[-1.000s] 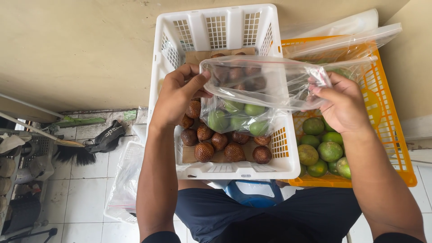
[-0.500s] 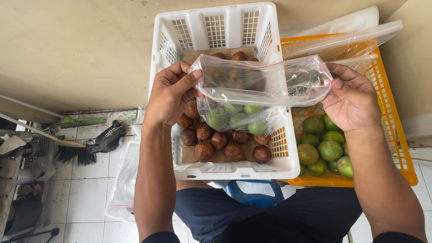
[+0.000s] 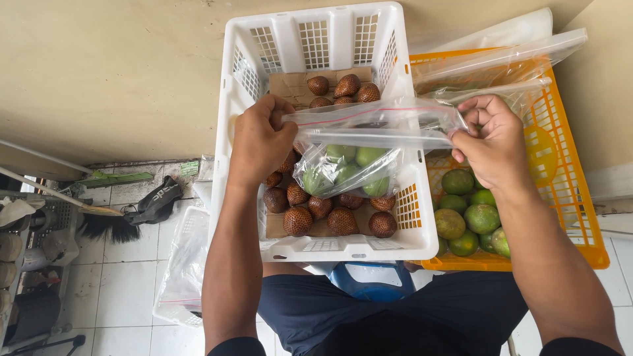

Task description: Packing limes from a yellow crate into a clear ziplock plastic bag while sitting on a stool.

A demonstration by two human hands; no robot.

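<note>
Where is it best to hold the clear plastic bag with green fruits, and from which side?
Grip the clear bag at its stretched zip strip, pinching both ends from the sides, as the left hand and right hand do; the green fruits weigh down the bottom.

limes in bag (image 3: 349,168), above crate (image 3: 415,244)

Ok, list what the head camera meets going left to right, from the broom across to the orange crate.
Broom → left hand → clear bag of green fruit → right hand → orange crate.
</note>
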